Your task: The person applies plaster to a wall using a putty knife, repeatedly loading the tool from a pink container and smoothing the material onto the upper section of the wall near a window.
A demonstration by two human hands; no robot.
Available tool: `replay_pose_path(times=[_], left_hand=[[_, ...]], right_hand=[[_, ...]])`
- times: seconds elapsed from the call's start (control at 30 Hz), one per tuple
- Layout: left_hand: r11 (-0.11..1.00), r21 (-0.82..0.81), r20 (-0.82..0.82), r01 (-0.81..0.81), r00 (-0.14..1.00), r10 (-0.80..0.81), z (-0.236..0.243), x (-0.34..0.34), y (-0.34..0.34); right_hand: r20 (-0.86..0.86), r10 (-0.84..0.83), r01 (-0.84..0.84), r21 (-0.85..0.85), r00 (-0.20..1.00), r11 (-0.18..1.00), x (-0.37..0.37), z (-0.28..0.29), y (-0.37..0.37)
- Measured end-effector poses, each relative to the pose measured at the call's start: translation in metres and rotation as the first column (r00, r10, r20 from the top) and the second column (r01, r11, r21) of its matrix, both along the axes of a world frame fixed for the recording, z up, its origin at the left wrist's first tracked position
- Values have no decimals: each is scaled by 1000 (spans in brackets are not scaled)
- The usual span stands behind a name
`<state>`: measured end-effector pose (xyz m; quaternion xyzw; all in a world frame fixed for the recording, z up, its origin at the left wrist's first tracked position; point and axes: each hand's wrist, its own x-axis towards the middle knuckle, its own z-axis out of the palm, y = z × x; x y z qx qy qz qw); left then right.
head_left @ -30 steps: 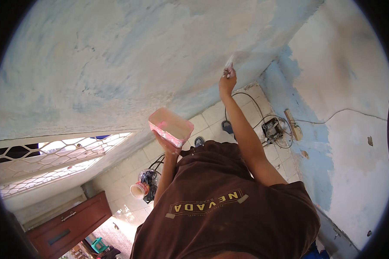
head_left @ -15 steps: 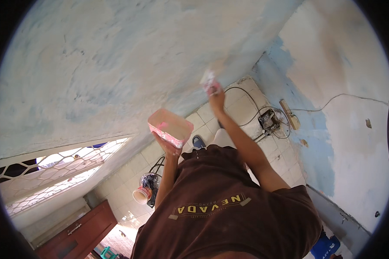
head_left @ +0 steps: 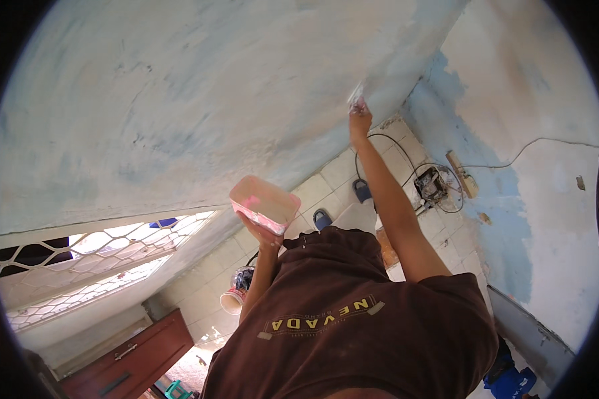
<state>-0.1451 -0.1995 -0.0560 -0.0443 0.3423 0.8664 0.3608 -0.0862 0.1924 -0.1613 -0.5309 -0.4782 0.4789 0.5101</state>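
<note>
Head view shows the left grip cupped under a pink tub near the wall, probably light and slightly flexible, best supported at its base because smears may be slippery, and the right grip wrapped around a pale, blurred scraper.

A rectangular pink tub, open side up and smeared white outside, is at left, nearer; a blurred, whitish hand tool slants farther off, at right.

Home-like room, patchily coated walls, tiled floor, grilled window, brown door
</note>
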Motion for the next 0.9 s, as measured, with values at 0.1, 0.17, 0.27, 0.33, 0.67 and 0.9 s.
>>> replay_pose_path(times=[0.1,0.17,0.27,0.33,0.67,0.9], left_hand=[[998,62,19,11,1000,-12,-14,-8,1],[999,51,25,2,1000,-3,-13,-9,5],[994,93,57,62,996,-67,-7,-7,12],[991,107,50,85,995,-90,-5,-9,11],[992,113,33,59,997,-63,-5,-13,-7],[982,176,49,74,995,-84,1,-13,-15]], right_hand=[[-17,78,-78,27,997,997,-19,23,-62],[40,141,-144,80,989,986,-27,47,-106],[3,266,-264,118,964,957,-29,68,-159],[-63,357,-347,124,932,929,-24,90,-183],[-110,38,-52,-127,993,990,17,68,-58],[300,156,-249,306,941,919,-88,173,-200]])
